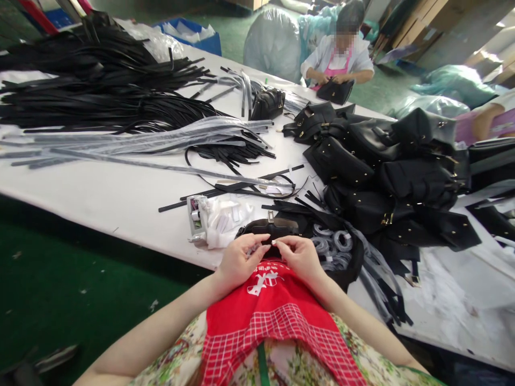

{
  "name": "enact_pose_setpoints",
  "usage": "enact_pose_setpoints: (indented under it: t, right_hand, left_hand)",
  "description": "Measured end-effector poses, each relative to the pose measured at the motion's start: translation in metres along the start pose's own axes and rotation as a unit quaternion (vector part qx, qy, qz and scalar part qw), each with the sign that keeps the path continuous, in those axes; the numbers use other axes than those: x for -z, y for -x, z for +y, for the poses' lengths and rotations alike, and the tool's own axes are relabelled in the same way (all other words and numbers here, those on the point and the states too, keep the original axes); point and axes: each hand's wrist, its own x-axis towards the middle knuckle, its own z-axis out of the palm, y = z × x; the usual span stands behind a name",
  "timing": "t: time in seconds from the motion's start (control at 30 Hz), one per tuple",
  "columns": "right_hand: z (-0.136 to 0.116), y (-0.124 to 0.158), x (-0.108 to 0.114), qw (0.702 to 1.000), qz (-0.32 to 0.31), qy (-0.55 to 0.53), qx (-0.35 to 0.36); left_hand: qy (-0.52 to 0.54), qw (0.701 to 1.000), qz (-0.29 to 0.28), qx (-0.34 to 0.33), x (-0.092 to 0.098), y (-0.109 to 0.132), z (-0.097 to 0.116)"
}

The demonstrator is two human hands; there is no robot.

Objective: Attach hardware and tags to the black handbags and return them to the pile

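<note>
Close in front of me, at the table's near edge, lies a black handbag point(281, 225) with a metal buckle on top. Both my hands meet over its near side. My left hand point(241, 259) has its thumb and fingers drawn together in a pinch; what is between them is too small to name. Facing it, my right hand point(300, 258) pinches a tiny white bit at thumb and forefinger, which I cannot make out. Rolled clear-wrapped straps point(336, 244) sit just right of the bag, and a small tray point(196, 220) with white plastic bags is at its left.
A heap of black handbags point(386, 166) covers the table's right side. Long black straps point(104, 80) are piled at the far left, with plastic-wrapped strips point(161, 139) before them. Across the table a person point(340, 59) handles a black bag point(335, 91). A blue bin point(193, 35) stands beyond.
</note>
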Motion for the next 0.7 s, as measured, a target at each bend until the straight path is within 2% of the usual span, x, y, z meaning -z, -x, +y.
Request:
enact_pose_setpoints:
  t: [0.07,0.17,0.23,0.3,0.37,0.4,0.47,0.57,0.63,0.7]
  right_hand:
    - [0.000,0.001,-0.004,0.990,-0.070,-0.104,-0.067]
    - [0.002,0.001,-0.004,0.961,-0.169,-0.180,-0.123]
    - [0.007,-0.007,0.002,0.951,-0.223,-0.174,-0.125]
    - [0.018,-0.023,0.014,0.968,-0.208,-0.094,-0.101]
    - [0.033,-0.044,0.026,0.989,-0.120,0.074,-0.038]
    - [0.043,-0.055,0.029,0.981,-0.084,0.174,0.001]
    - [0.063,-0.071,0.030,0.928,-0.079,0.358,0.068]
    - [0.089,-0.081,0.016,0.831,-0.133,0.532,0.096]
    - [0.097,-0.083,0.004,0.796,-0.126,0.584,0.098]
    - [0.099,-0.086,-0.005,0.783,-0.135,0.597,0.107]
  left_hand:
    - [0.019,0.999,-0.036,-0.006,-0.002,-0.001,0.000]
    - [0.065,0.993,-0.093,-0.033,-0.005,-0.002,0.000]
    - [0.088,0.993,-0.076,-0.018,-0.003,-0.004,-0.004]
    - [0.126,0.991,-0.016,0.035,0.001,-0.008,-0.011]
    - [0.185,0.976,0.053,0.098,0.009,-0.013,-0.021]
    - [0.216,0.965,0.081,0.125,0.014,-0.016,-0.026]
    - [0.265,0.941,0.120,0.172,0.024,-0.020,-0.034]
    - [0.307,0.916,0.137,0.219,0.037,-0.018,-0.041]
    - [0.321,0.907,0.133,0.239,0.043,-0.012,-0.046]
    - [0.320,0.901,0.115,0.268,0.047,-0.007,-0.058]
